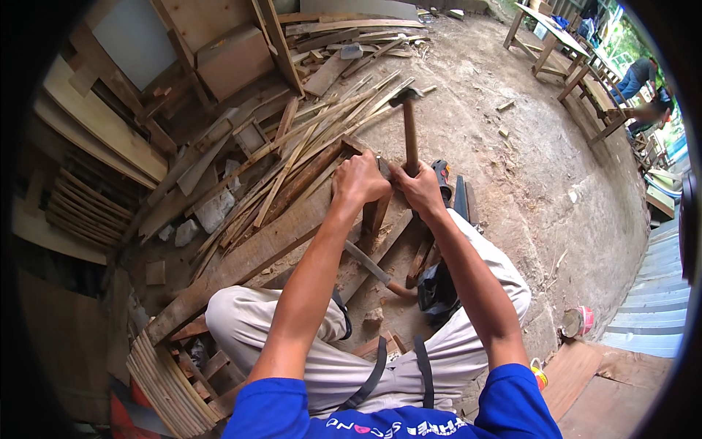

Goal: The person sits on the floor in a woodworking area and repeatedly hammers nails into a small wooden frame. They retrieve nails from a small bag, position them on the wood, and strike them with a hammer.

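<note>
My right hand (420, 189) is wrapped round the wooden handle of a hammer (410, 132), which stands upright with its dark metal head at the top. Close beside it, my left hand (362, 178) is closed in a fist over the end of a wooden beam (256, 256). A small grey edge shows between the two hands, but I cannot make out what the left fingers hold. Below the hands, between my knees, lies a long-bladed tool with a wooden handle (401, 290). A black power tool (442, 174) rests just beyond my right hand.
Long thin wood strips (314, 139) and scrap boards pile up at the left. A stack of curved slats (164, 388) stands at lower left. Wooden tables (548, 29) stand far right, near another person (640, 80). A tin can (578, 322) sits at right on the dirt floor (526, 183).
</note>
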Available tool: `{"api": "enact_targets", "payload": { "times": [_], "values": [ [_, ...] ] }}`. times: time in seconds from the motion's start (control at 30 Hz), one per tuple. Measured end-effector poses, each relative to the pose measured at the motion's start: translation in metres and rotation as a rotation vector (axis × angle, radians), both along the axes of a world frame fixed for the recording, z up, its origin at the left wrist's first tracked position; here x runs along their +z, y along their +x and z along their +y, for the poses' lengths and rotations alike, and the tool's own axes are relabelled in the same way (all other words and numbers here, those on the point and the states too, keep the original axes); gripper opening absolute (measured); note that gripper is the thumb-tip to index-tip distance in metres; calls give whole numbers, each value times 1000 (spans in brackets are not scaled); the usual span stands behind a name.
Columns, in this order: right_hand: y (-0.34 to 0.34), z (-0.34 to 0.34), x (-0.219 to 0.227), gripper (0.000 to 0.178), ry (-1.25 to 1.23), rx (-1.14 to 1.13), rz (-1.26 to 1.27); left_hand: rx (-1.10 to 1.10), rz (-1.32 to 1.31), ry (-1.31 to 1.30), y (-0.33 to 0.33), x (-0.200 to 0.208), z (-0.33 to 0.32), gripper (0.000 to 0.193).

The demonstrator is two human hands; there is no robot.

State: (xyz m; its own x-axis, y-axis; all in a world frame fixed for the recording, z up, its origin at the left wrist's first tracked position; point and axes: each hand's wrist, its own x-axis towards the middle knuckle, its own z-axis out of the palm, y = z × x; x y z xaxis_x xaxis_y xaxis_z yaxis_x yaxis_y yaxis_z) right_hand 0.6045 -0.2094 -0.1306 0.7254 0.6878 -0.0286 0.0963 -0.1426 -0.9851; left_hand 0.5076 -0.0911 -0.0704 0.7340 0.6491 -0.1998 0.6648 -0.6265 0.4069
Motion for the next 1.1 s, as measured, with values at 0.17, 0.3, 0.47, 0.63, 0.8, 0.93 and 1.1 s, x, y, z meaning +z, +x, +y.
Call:
{"api": "enact_targets", "payload": {
  "times": [0.17,0.3,0.47,0.63,0.8,0.93,1.1],
  "values": [
    [-8,-6,-3,32,151,7,12,4,-37,15,2,-8,1,63],
    [-6,0,-7,31,78,-38,7,-77,-88,126,-8,-13,2,68],
    [-8,-1,-10,31,151,-76,4,-75,-167,55,-15,-18,5,69],
    [-5,-3,-8,33,164,0,25,-52,-104,37,-11,-16,5,61],
    [7,-21,20,33,-172,-98,-63,-49,-99,38,-12,-14,5,59],
    [2,-72,65,29,-343,56,-460,-64,-103,34,-11,-19,7,59],
    [-7,-99,115,44,-559,296,-197,-69,-114,28,-12,-21,8,60]
  ]
}}
